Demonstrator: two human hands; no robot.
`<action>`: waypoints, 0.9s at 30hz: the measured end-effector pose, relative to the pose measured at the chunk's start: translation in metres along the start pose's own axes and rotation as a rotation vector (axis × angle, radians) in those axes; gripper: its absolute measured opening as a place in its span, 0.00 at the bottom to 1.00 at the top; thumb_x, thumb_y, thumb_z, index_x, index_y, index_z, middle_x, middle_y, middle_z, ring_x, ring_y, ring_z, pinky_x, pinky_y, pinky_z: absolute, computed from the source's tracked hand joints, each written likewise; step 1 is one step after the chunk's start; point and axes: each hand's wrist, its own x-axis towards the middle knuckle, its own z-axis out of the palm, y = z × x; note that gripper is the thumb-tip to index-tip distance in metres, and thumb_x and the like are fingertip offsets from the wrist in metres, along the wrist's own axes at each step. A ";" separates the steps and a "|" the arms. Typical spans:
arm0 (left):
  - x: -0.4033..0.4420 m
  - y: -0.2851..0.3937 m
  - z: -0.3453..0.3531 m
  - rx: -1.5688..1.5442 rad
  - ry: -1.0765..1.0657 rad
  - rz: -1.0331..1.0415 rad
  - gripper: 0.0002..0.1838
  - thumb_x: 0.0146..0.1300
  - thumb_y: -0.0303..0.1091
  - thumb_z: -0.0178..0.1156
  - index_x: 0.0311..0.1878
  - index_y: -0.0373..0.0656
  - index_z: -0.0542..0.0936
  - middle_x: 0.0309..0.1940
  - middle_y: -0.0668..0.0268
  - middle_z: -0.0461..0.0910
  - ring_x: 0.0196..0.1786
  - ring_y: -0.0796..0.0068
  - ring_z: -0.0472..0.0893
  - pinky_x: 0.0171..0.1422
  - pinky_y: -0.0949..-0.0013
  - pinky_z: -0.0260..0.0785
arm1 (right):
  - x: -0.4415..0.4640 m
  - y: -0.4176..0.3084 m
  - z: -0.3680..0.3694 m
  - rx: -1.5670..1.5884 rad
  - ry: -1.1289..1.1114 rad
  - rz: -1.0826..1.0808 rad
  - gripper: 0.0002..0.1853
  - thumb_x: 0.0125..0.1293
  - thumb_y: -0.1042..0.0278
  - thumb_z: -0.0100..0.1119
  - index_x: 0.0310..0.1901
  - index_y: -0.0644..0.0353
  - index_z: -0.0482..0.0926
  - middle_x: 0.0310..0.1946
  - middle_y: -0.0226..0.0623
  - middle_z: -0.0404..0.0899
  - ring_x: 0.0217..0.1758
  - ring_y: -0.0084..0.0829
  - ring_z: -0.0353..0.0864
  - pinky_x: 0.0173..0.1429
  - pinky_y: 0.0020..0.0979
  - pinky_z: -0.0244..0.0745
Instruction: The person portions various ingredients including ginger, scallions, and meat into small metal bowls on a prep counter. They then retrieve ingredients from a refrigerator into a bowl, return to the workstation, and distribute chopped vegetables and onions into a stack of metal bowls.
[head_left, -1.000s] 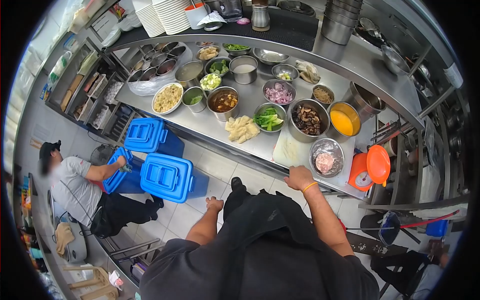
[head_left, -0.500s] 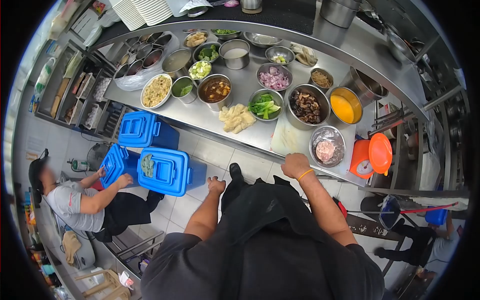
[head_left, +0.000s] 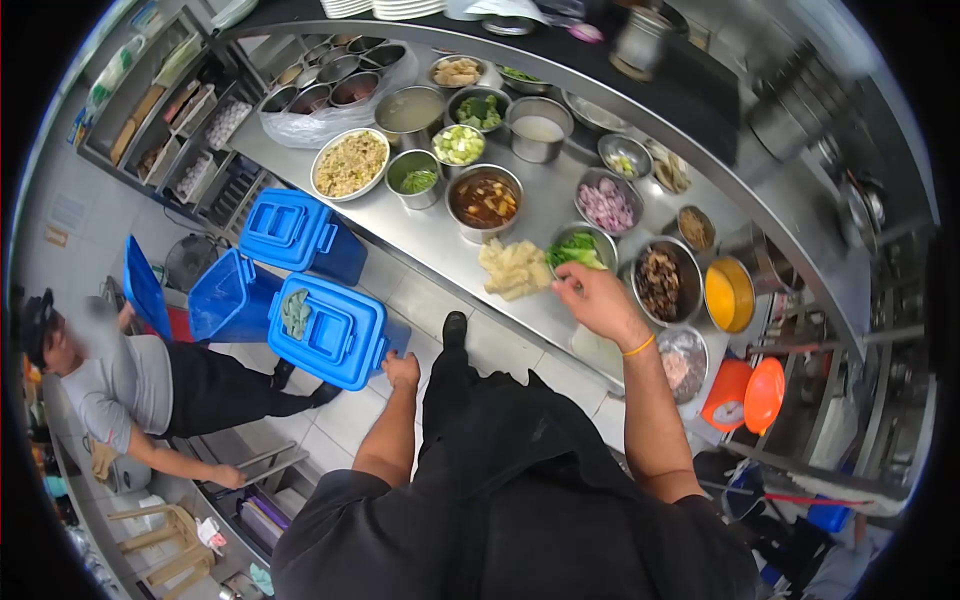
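Observation:
My right hand (head_left: pixel 598 303), with an orange band at its wrist, hovers over the counter's front edge. Its fingers are partly bent and apart, with nothing visible in them. Just left of the fingertips lies a pile of pale yellow, crumpled food pieces (head_left: pixel 514 268). Behind the hand is a metal bowl of cut green vegetables (head_left: pixel 578 250), partly covered by it. A white cutting board (head_left: pixel 597 350) shows below the hand. My left hand (head_left: pixel 402 371) hangs low beside a lidded blue bin (head_left: pixel 330 335), fingers loosely bent; whether it touches the bin I cannot tell.
Metal containers hold brown sauce with chunks (head_left: pixel 485 200), chopped red onion (head_left: pixel 608 205), dark mushroom-like pieces (head_left: pixel 658 283), yellow liquid (head_left: pixel 728 295) and pinkish minced meat (head_left: pixel 682 365). An orange scale (head_left: pixel 728 396) stands right. A co-worker (head_left: pixel 130 375) is beside an opened blue bin (head_left: pixel 225 300) at left.
My right hand has moved forward and left, from near the cutting board to the pale food pieces. My view has turned. The co-worker at left has opened a blue bin's lid.

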 end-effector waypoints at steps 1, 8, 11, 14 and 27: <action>0.013 0.004 0.003 -0.018 -0.018 -0.039 0.31 0.64 0.44 0.64 0.69 0.43 0.73 0.69 0.44 0.69 0.70 0.40 0.74 0.74 0.48 0.68 | 0.028 -0.011 -0.002 0.048 0.026 -0.022 0.19 0.71 0.53 0.63 0.54 0.60 0.84 0.39 0.43 0.89 0.40 0.42 0.87 0.47 0.40 0.79; 0.109 0.015 0.027 -0.037 -0.124 -0.138 0.31 0.65 0.43 0.64 0.69 0.41 0.74 0.68 0.42 0.69 0.70 0.39 0.73 0.75 0.48 0.68 | 0.299 -0.056 0.010 0.275 0.107 -0.049 0.16 0.78 0.58 0.59 0.58 0.60 0.83 0.35 0.25 0.81 0.36 0.17 0.76 0.42 0.24 0.73; 0.151 -0.013 0.057 -0.043 -0.194 -0.117 0.29 0.64 0.44 0.65 0.64 0.35 0.78 0.66 0.39 0.73 0.71 0.42 0.70 0.77 0.50 0.65 | 0.455 -0.042 0.012 0.313 0.125 -0.004 0.24 0.78 0.50 0.56 0.63 0.63 0.80 0.55 0.38 0.85 0.56 0.32 0.81 0.62 0.35 0.74; 0.162 -0.024 0.056 -0.108 -0.350 -0.171 0.27 0.63 0.44 0.63 0.59 0.34 0.81 0.58 0.40 0.80 0.65 0.42 0.76 0.72 0.49 0.69 | 0.600 -0.015 0.010 -0.062 0.302 -0.074 0.21 0.79 0.55 0.52 0.60 0.63 0.81 0.47 0.39 0.84 0.49 0.29 0.81 0.56 0.32 0.74; 0.168 -0.040 0.057 -0.316 -0.226 -0.297 0.22 0.62 0.37 0.65 0.54 0.31 0.83 0.47 0.47 0.86 0.53 0.55 0.84 0.62 0.57 0.75 | 0.863 0.013 0.032 -0.046 0.393 0.426 0.25 0.71 0.50 0.57 0.46 0.71 0.86 0.41 0.50 0.87 0.44 0.39 0.87 0.51 0.38 0.79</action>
